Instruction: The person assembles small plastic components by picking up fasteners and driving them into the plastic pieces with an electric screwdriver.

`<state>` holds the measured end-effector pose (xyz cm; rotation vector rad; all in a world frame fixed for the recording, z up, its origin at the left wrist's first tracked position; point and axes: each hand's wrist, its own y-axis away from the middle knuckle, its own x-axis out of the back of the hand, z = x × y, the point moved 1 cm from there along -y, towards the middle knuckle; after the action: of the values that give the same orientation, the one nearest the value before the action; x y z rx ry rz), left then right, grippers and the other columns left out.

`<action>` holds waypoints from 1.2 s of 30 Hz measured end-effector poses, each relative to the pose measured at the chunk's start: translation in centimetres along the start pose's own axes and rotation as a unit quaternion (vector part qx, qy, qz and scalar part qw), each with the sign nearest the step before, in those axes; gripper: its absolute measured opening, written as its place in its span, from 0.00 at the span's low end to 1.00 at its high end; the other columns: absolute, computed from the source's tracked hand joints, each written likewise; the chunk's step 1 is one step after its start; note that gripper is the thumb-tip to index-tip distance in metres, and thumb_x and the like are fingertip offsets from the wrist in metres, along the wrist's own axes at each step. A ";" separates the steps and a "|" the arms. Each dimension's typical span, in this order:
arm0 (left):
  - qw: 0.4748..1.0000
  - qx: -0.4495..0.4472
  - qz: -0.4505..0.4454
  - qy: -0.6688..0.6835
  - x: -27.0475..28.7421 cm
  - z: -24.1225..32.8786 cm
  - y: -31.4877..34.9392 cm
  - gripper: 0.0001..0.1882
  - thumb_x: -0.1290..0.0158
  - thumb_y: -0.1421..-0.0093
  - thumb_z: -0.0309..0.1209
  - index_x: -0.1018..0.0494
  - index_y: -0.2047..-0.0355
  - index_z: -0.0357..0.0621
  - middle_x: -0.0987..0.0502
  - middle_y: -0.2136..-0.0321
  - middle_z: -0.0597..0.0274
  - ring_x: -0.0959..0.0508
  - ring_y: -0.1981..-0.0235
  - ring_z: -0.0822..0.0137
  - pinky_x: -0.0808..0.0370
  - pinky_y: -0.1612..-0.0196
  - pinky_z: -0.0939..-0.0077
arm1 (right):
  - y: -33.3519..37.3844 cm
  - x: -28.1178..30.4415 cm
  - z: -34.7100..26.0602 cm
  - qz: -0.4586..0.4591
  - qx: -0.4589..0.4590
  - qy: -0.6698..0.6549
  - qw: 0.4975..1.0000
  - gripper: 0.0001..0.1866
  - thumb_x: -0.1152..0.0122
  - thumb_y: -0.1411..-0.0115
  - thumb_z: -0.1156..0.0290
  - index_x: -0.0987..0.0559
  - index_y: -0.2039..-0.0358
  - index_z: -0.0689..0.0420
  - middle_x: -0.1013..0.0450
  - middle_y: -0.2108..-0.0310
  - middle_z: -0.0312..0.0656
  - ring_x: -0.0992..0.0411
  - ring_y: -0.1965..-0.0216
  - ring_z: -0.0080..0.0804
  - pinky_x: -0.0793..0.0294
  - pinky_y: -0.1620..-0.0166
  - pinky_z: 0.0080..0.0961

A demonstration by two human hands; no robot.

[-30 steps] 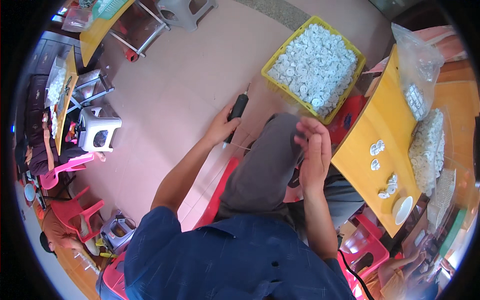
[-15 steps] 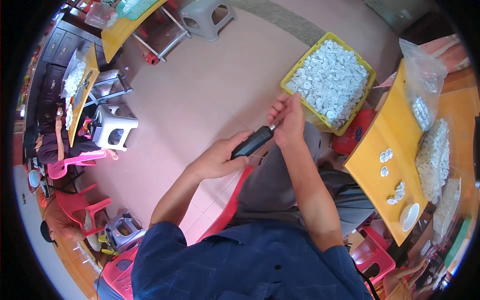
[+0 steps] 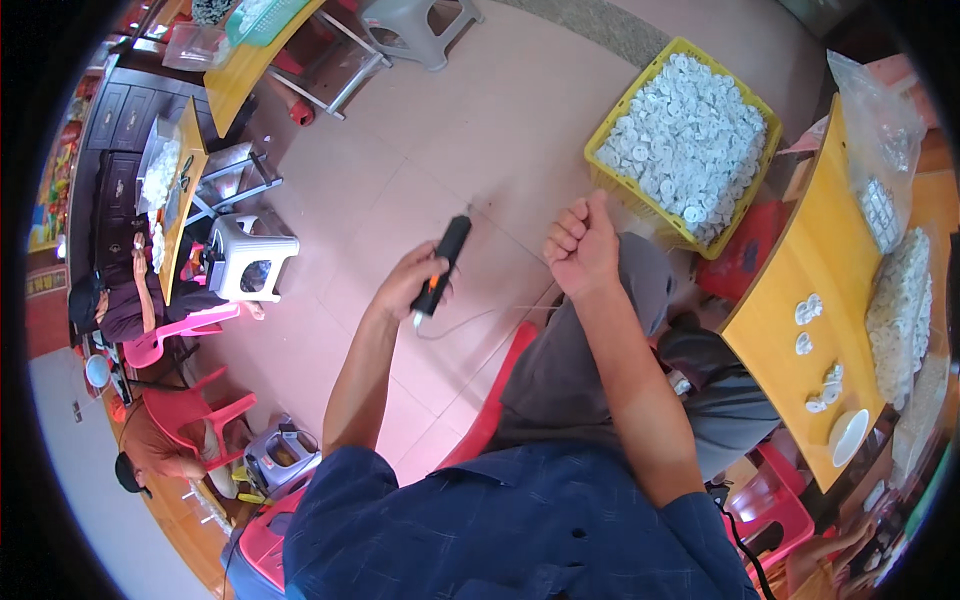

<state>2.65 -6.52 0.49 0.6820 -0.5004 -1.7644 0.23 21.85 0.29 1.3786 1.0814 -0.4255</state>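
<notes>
My left hand (image 3: 408, 283) is closed round a slim black electric screwdriver (image 3: 453, 248) with an orange switch and a thin pale cable at its lower end. The tool points up and away from me over the floor. Apart from it, my right hand (image 3: 584, 248) is held up above my knee with the fingers curled in and the thumb along them. Whatever it may hold is hidden. Just beyond that hand stands a yellow plastic basket (image 3: 640, 201) heaped with small round white parts (image 3: 685, 140).
On the right, a wooden table (image 3: 775, 330) bears a few white pieces (image 3: 803, 343), a white bowl (image 3: 848, 438) and clear bags of parts (image 3: 895, 310). Two people sit at the left near pink and red chairs (image 3: 205, 410). A white stool (image 3: 252, 255) stands there too.
The screwdriver has swung away from my right hand, moving left and turning more upright. My right hand stays near the basket, its fingers now curled. The whole view has shifted slightly.
</notes>
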 end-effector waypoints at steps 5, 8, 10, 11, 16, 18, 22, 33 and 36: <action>0.997 0.027 0.066 0.028 4.2 -3.8 -11.3 0.15 0.45 0.36 0.31 0.32 0.52 0.37 0.23 0.70 0.56 0.21 0.75 0.65 0.20 0.75 0.69 | -0.6 0.8 2.4 -0.009 -0.060 0.003 0.998 0.22 0.54 0.26 0.45 0.25 0.64 0.51 0.28 0.69 0.36 0.30 0.67 0.31 0.28 0.62 0.28; 0.983 0.124 0.132 0.022 4.8 -7.4 -18.3 0.11 0.44 0.39 0.30 0.30 0.62 0.34 0.24 0.73 0.55 0.21 0.78 0.63 0.21 0.78 0.67 | -0.3 0.8 2.9 0.013 -0.081 0.049 0.995 0.25 0.55 0.25 0.47 0.23 0.55 0.58 0.24 0.58 0.43 0.26 0.55 0.37 0.26 0.47 0.35; 0.980 0.102 0.167 -0.037 4.7 -9.1 -22.2 0.10 0.43 0.40 0.28 0.29 0.65 0.33 0.25 0.74 0.54 0.22 0.80 0.62 0.23 0.80 0.66 | -0.1 0.5 3.2 -0.018 -0.094 0.071 0.993 0.26 0.55 0.25 0.47 0.24 0.52 0.61 0.23 0.54 0.46 0.25 0.50 0.40 0.27 0.41 0.37; 0.973 0.103 0.194 -0.069 4.5 -9.5 -23.8 0.10 0.43 0.41 0.27 0.29 0.66 0.32 0.25 0.75 0.54 0.22 0.80 0.61 0.23 0.81 0.65 | 0.1 0.4 3.2 -0.042 -0.097 0.079 0.991 0.26 0.55 0.25 0.47 0.24 0.51 0.61 0.23 0.52 0.46 0.26 0.49 0.40 0.28 0.41 0.37; 0.967 0.047 0.200 -0.150 3.2 -8.4 -30.6 0.12 0.43 0.41 0.26 0.30 0.62 0.28 0.26 0.77 0.53 0.24 0.84 0.61 0.27 0.85 0.64 | 0.6 0.4 2.9 -0.055 -0.096 0.105 0.988 0.26 0.56 0.25 0.48 0.24 0.50 0.60 0.24 0.50 0.49 0.26 0.48 0.40 0.28 0.41 0.37; 0.955 0.046 0.226 -0.185 2.8 -8.1 -32.2 0.15 0.43 0.41 0.27 0.30 0.60 0.26 0.25 0.77 0.52 0.24 0.85 0.61 0.28 0.86 0.63 | 0.6 0.2 2.7 -0.046 -0.089 0.108 0.989 0.26 0.57 0.24 0.48 0.24 0.50 0.59 0.23 0.50 0.49 0.26 0.48 0.40 0.28 0.41 0.36; 0.934 0.016 0.273 -0.230 2.7 -8.1 -34.6 0.21 0.43 0.42 0.28 0.32 0.53 0.25 0.24 0.76 0.50 0.22 0.84 0.60 0.27 0.86 0.63 | 1.0 -0.3 2.2 -0.039 -0.099 0.101 0.989 0.25 0.59 0.24 0.48 0.25 0.50 0.59 0.23 0.52 0.49 0.25 0.49 0.39 0.27 0.43 0.35; 0.912 0.044 0.307 -0.267 2.2 -7.1 -38.1 0.23 0.42 0.42 0.31 0.32 0.52 0.27 0.22 0.73 0.48 0.20 0.82 0.60 0.25 0.83 0.63 | 1.7 -0.4 0.7 -0.082 -0.094 0.071 0.990 0.26 0.62 0.22 0.50 0.25 0.50 0.60 0.21 0.54 0.48 0.22 0.52 0.37 0.25 0.44 0.34; 0.910 0.066 0.298 -0.280 1.8 -6.9 -38.2 0.22 0.42 0.42 0.31 0.32 0.51 0.28 0.21 0.72 0.48 0.20 0.81 0.60 0.25 0.82 0.63 | 1.6 -0.4 0.7 -0.077 -0.101 0.074 0.989 0.26 0.62 0.22 0.50 0.25 0.50 0.61 0.21 0.55 0.48 0.22 0.53 0.36 0.24 0.45 0.33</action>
<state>-20.30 2.74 -29.45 0.0633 -1.1001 -1.3199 1.60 21.41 1.40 1.1663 1.3226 -0.3192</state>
